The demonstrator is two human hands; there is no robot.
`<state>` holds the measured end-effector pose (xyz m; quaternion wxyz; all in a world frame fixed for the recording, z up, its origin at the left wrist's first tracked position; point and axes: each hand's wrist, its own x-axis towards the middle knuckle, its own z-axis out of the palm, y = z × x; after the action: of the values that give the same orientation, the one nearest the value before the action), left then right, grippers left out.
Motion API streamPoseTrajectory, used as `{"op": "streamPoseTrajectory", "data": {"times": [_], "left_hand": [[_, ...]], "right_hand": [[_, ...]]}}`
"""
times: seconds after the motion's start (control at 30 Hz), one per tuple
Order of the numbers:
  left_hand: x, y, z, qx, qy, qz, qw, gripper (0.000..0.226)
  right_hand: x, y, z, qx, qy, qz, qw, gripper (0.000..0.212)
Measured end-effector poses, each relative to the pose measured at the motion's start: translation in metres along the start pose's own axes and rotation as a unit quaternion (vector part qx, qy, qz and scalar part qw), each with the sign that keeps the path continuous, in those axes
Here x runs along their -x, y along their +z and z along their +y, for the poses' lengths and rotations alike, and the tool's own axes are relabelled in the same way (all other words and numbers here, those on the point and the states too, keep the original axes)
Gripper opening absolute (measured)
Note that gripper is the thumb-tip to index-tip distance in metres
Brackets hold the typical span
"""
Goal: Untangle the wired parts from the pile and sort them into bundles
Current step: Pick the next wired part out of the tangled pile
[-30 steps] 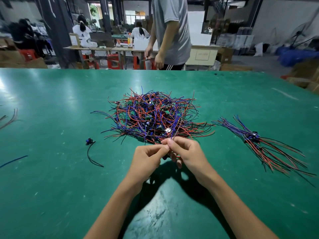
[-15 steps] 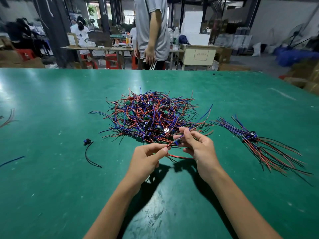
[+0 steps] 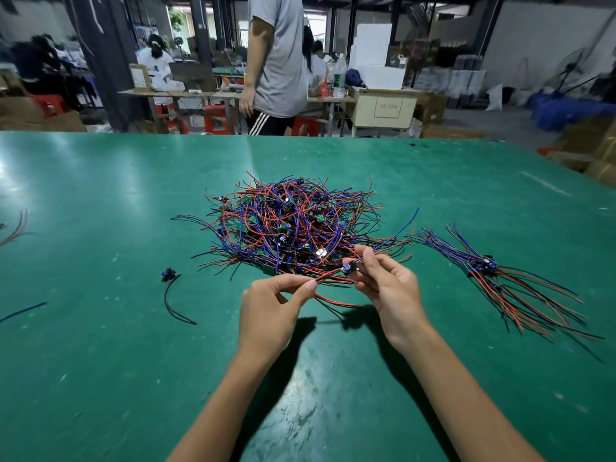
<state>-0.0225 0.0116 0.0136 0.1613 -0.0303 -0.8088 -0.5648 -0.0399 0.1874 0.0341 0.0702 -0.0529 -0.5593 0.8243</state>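
Observation:
A tangled pile [image 3: 293, 225] of red, blue and black wired parts lies in the middle of the green table [image 3: 100, 361]. My right hand [image 3: 386, 285] pinches one wired part [image 3: 349, 269] by its small blue body, just in front of the pile; its blue wire rises to the right and its red wire curves below. My left hand [image 3: 270, 315] pinches the red and black wires of that part near their left end. A sorted bundle [image 3: 490, 275] of the same parts lies to the right of my right hand.
A single part with a black wire [image 3: 170, 288] lies left of my hands. Loose wires [image 3: 16, 228] and a blue wire [image 3: 23, 311] lie near the left edge. A person in a grey shirt [image 3: 276, 61] stands beyond the table's far edge.
My hands have moved apart: the right hand has drawn the part to the right and out of the pile, while the left keeps hold of its wires. The person behind the table walked left.

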Motion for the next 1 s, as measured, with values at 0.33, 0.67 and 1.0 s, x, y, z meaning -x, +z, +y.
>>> {"op": "streamPoseTrajectory", "data": {"times": [0.33,0.67,1.0], "left_hand": [[0.009,-0.001,0.005,-0.290,0.207,0.004,0.934,0.028],[0.010,-0.001,0.010,-0.326,0.221,-0.024,0.919,0.036],[0.011,0.002,0.007,-0.256,0.189,-0.030,0.948,0.030]], "right_hand": [[-0.002,-0.002,-0.004,0.037,-0.046,0.081,0.995,0.021],[-0.007,-0.007,-0.003,0.050,-0.066,0.131,0.988,0.027],[-0.005,-0.007,-0.005,0.035,-0.049,0.079,0.995,0.021]]}}
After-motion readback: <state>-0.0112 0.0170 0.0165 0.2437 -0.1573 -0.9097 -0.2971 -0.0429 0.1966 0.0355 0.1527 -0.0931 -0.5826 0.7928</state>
